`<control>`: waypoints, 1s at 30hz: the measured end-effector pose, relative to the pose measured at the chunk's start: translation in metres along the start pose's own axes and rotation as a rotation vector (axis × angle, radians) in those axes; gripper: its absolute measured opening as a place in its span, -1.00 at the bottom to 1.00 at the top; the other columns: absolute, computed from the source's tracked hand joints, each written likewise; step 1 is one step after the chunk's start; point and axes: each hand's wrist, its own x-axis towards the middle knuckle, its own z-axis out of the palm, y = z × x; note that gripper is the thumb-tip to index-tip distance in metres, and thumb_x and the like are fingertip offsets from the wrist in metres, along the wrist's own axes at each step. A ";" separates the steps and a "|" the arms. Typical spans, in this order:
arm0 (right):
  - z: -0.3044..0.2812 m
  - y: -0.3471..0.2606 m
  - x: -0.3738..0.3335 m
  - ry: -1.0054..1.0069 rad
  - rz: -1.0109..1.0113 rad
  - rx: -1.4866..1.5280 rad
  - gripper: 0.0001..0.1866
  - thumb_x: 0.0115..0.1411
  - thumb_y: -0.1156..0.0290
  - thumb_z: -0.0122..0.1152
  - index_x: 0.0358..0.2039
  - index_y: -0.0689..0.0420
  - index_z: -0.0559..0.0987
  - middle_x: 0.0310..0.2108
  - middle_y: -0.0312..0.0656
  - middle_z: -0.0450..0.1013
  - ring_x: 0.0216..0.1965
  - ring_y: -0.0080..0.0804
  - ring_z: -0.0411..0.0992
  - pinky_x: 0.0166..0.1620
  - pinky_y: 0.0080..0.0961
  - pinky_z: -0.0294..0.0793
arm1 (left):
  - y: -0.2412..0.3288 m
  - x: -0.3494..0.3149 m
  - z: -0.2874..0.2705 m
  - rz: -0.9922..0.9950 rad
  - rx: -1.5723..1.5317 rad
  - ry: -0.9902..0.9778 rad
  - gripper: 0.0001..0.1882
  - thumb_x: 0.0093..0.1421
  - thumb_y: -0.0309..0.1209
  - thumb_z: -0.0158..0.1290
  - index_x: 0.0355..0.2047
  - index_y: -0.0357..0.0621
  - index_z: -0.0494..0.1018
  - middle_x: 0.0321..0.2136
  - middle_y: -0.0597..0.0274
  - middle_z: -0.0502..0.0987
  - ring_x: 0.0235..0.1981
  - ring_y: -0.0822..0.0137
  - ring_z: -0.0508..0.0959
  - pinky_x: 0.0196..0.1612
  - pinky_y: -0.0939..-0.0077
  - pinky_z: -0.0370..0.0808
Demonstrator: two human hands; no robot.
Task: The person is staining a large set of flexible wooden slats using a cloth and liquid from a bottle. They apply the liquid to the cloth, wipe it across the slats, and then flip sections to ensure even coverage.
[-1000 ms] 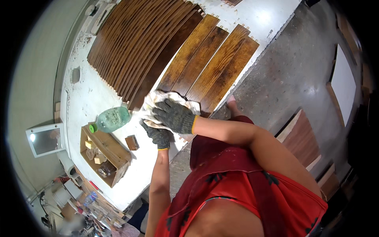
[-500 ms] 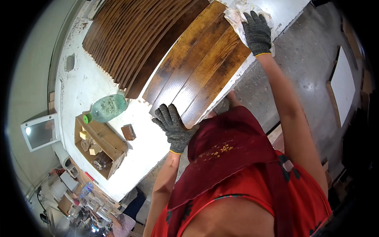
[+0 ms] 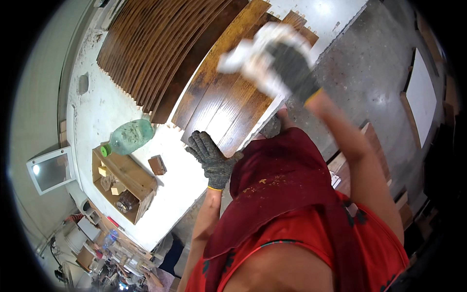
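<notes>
Several glossy brown wooden planks (image 3: pixel 219 104) lie side by side on the white table. My left hand (image 3: pixel 212 159), in a dark grey knit glove, rests at their near end with its fingers spread, holding nothing. In the same kind of glove, my right hand (image 3: pixel 294 70) holds a crumpled white cloth (image 3: pixel 253 65) with brownish stains over the planks' far right part. Motion smears this hand and the cloth, so its fingers are hard to make out. The cloth hides part of the boards beneath it.
A row of stacked dark planks (image 3: pixel 155 53) stands to the left. Near it are a green-tinted bottle (image 3: pixel 131 136), a small brown block (image 3: pixel 157 165) and an open cardboard box (image 3: pixel 141 187) with yellowish blocks and a jar. The white table's (image 3: pixel 185 194) right edge borders grey floor.
My right hand has swept the cloth from the planks' far end leftward and nearer to me. My left hand stays at the near end, fingers still spread.
</notes>
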 end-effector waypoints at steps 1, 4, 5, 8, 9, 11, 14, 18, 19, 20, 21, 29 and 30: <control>-0.007 0.037 0.011 0.076 -0.022 -0.264 -0.64 0.23 0.21 0.05 -0.03 0.10 0.45 -0.14 -0.14 0.41 -0.05 -0.33 0.39 0.03 -0.32 0.37 | -0.002 0.002 0.002 0.018 -0.003 0.002 0.41 -0.32 0.25 0.31 0.31 -0.44 -0.15 0.34 -0.30 -0.17 0.38 -0.22 -0.27 0.33 -0.24 -0.42; -0.008 0.064 0.027 0.165 0.004 -0.493 -0.69 0.24 0.24 0.01 -0.07 0.12 0.47 -0.16 -0.17 0.41 -0.08 -0.38 0.40 0.00 -0.34 0.40 | -0.003 0.003 0.004 0.021 0.005 0.003 0.42 -0.31 0.26 0.30 0.31 -0.44 -0.15 0.34 -0.30 -0.18 0.38 -0.22 -0.27 0.32 -0.25 -0.42; -0.007 0.032 0.032 -0.035 0.128 -0.454 -0.69 0.24 0.25 0.00 -0.08 0.14 0.47 -0.17 -0.16 0.41 -0.09 -0.39 0.39 0.00 -0.36 0.40 | -0.002 0.004 0.004 0.006 0.014 0.005 0.42 -0.31 0.26 0.30 0.31 -0.44 -0.15 0.34 -0.30 -0.19 0.38 -0.22 -0.27 0.32 -0.25 -0.43; 0.023 -0.075 0.022 -0.163 0.169 -0.092 -0.58 0.16 0.20 0.10 -0.02 0.14 0.42 -0.13 -0.14 0.39 -0.08 -0.36 0.39 0.01 -0.34 0.40 | 0.002 0.003 0.002 -0.013 -0.031 0.039 0.36 -0.30 0.08 0.36 0.36 -0.27 -0.18 0.35 -0.28 -0.23 0.39 -0.19 -0.25 0.35 -0.16 -0.41; 0.037 -0.114 0.006 -0.061 0.088 0.189 -0.51 0.11 0.18 0.16 0.02 0.12 0.39 -0.10 -0.13 0.38 -0.08 -0.34 0.39 0.01 -0.32 0.40 | 0.002 0.002 0.002 -0.014 -0.068 0.057 0.28 -0.25 0.10 0.32 0.34 -0.23 -0.11 0.34 -0.23 -0.13 0.37 -0.16 -0.17 0.34 -0.19 -0.40; 0.053 -0.158 0.000 0.358 -0.238 1.441 -0.36 0.03 0.13 0.27 0.10 0.10 0.34 -0.05 -0.12 0.36 -0.07 -0.29 0.38 0.01 -0.29 0.41 | -0.004 0.003 0.007 0.050 0.213 -0.039 0.16 -0.12 0.19 0.19 0.34 -0.16 -0.07 0.32 -0.21 -0.05 0.37 -0.18 -0.15 0.33 -0.26 -0.42; 0.026 -0.131 -0.019 0.202 -0.160 1.616 -0.36 -0.02 0.08 0.35 0.02 0.09 0.40 -0.09 -0.14 0.37 -0.07 -0.32 0.40 0.00 -0.32 0.44 | -0.012 -0.005 0.014 0.068 0.176 0.000 0.25 -0.14 0.28 0.17 0.34 -0.27 -0.12 0.34 -0.27 -0.14 0.38 -0.23 -0.24 0.32 -0.26 -0.44; -0.002 -0.007 0.022 -0.051 -0.005 -0.048 -0.57 0.15 0.21 0.13 0.00 0.11 0.43 -0.09 -0.13 0.41 -0.01 -0.33 0.38 0.06 -0.34 0.37 | -0.003 -0.002 0.002 0.015 -0.038 0.027 0.39 -0.27 0.25 0.29 0.32 -0.41 -0.15 0.34 -0.31 -0.17 0.38 -0.22 -0.26 0.33 -0.20 -0.44; -0.003 0.027 0.032 -0.001 -0.025 -0.376 -0.61 0.19 0.24 0.08 0.00 0.11 0.44 -0.09 -0.13 0.42 0.01 -0.33 0.38 0.08 -0.35 0.35 | -0.003 0.000 0.002 0.015 -0.039 0.022 0.39 -0.27 0.24 0.30 0.33 -0.40 -0.16 0.34 -0.31 -0.18 0.38 -0.21 -0.26 0.33 -0.20 -0.44; 0.001 0.060 0.040 0.148 -0.065 -0.559 -0.65 0.23 0.28 0.02 -0.01 0.12 0.45 -0.09 -0.13 0.43 0.02 -0.33 0.37 0.09 -0.36 0.33 | -0.003 0.002 0.003 0.015 -0.040 0.020 0.39 -0.28 0.23 0.31 0.33 -0.39 -0.16 0.34 -0.30 -0.18 0.39 -0.21 -0.26 0.33 -0.20 -0.44; 0.016 0.088 0.044 0.426 -0.121 -0.624 -0.69 0.22 0.27 0.02 -0.08 0.15 0.46 -0.17 -0.15 0.45 -0.17 -0.36 0.47 -0.16 -0.35 0.47 | -0.001 0.004 0.003 0.013 -0.044 0.020 0.38 -0.28 0.21 0.32 0.33 -0.39 -0.16 0.35 -0.29 -0.18 0.39 -0.20 -0.26 0.33 -0.19 -0.44; 0.061 -0.211 -0.048 -0.003 -0.342 0.246 -0.52 0.23 0.09 -0.01 0.03 0.17 0.45 0.13 -0.05 0.29 0.13 -0.15 0.28 0.18 -0.13 0.19 | -0.021 -0.009 0.032 -0.116 -0.016 0.214 0.34 -0.23 0.17 0.31 0.32 -0.37 -0.18 0.32 -0.29 -0.10 0.34 -0.26 -0.11 0.33 -0.23 -0.31; 0.062 -0.212 -0.055 -0.004 -0.436 0.271 -0.48 0.24 0.06 -0.01 0.05 0.19 0.43 0.19 -0.04 0.25 0.19 -0.11 0.23 0.25 -0.07 0.13 | -0.032 -0.017 0.038 -0.110 -0.031 0.192 0.36 -0.25 0.18 0.32 0.32 -0.38 -0.19 0.32 -0.30 -0.12 0.34 -0.26 -0.12 0.33 -0.22 -0.31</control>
